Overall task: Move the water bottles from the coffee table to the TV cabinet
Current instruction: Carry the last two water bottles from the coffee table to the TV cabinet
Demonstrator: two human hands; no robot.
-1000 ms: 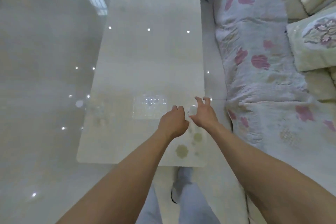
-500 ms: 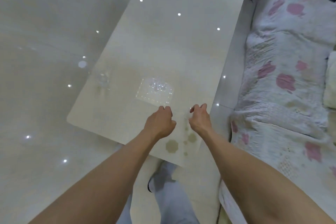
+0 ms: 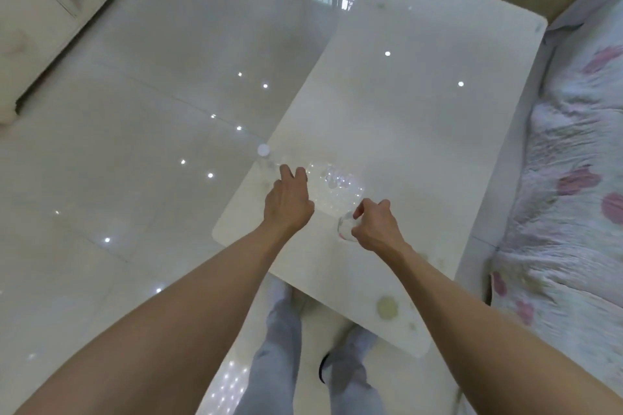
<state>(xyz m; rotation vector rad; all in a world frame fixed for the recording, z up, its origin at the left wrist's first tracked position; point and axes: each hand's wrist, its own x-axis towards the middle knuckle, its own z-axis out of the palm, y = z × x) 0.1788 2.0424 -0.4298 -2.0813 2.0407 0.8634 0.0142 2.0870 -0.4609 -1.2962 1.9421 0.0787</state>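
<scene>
Over the white coffee table (image 3: pixel 421 131), my right hand (image 3: pixel 374 227) is closed around a clear water bottle (image 3: pixel 345 228), seen from its end; my fingers hide most of it. A second clear water bottle (image 3: pixel 263 151) with a white cap stands at the table's left edge. My left hand (image 3: pixel 290 200) reaches toward it with fingers apart, the fingertips just beside its body, and holds nothing. I cannot tell whether they touch it.
A low white cabinet (image 3: pixel 30 20) runs along the far left across the glossy tiled floor (image 3: pixel 151 145). A sofa with a pink-flowered cover (image 3: pixel 573 185) lies close along the table's right side. My legs (image 3: pixel 283 347) stand at the table's near end.
The view has swung left, bringing the cabinet in. My left hand has opened and stretched toward the capped bottle at the table's edge. My right hand has closed on the other bottle.
</scene>
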